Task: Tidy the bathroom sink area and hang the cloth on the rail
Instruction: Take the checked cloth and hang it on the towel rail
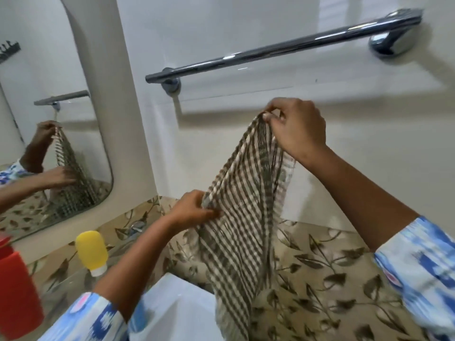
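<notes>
Two bare hands hold one brown-and-cream checked woven cloth (pixel 236 217) in the air in front of a pale tiled wall. Right hand (pixel 295 129): raised, grip closed, fingertips pinching the top corner of the cloth. Left hand (pixel 194 207): lower, grip closed on the cloth's left edge, with fabric bunched between thumb and fingers. Cloth: hangs slack between the two grips, its lower end falling toward the bottom of the view; it sits below and apart from the rail, not touching it.

One polished chrome towel rail (pixel 283 48), a round bar on two wall brackets, runs slantwise across the upper wall and is bare.

One white basin (pixel 172 306), partly visible beneath the left forearm. One counter (pixel 320 279) with beige leaf-pattern surface, beneath and behind the cloth.

One yellow soft plastic bottle with white cap (pixel 91 252), standing cap-down at left. One red plastic container (pixel 17 291), at the far left edge, near the bottle.

One wall mirror with rounded corner (pixel 49 119), at left, reflecting both hands, the cloth and the rail.

Both sleeves (pixel 423 271): blue-and-white patterned fabric.
</notes>
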